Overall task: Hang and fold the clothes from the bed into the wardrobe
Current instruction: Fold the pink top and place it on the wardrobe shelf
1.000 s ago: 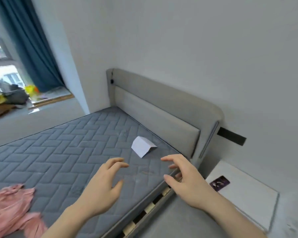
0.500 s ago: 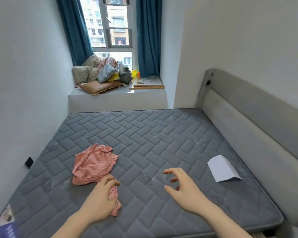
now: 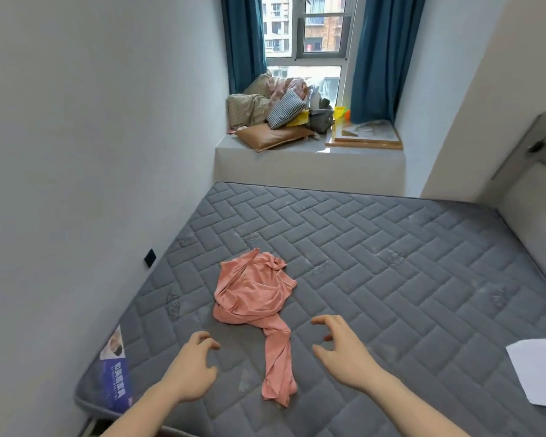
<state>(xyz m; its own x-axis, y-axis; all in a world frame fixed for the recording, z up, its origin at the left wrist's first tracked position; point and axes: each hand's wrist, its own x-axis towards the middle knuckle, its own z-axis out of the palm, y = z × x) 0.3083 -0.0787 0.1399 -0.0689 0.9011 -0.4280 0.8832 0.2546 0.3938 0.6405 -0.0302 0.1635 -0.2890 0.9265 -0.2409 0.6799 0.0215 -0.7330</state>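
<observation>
Pink garment [image 3: 254,298] lies crumpled on the bed [image 3: 391,263], its long tail running back between both hands. Head view: left hand [image 3: 191,370] and right hand [image 3: 344,351] hover apart from the cloth, fingers [image 3: 320,321] spread and loosely curled, holding nothing. Recommended: grip the bunched part ahead of the fingertips, lift, shake flat.

My head camera looks forward and down from the mattress [image 3: 391,263] edge — facing the window [image 3: 309,42], close over my hands.
</observation>
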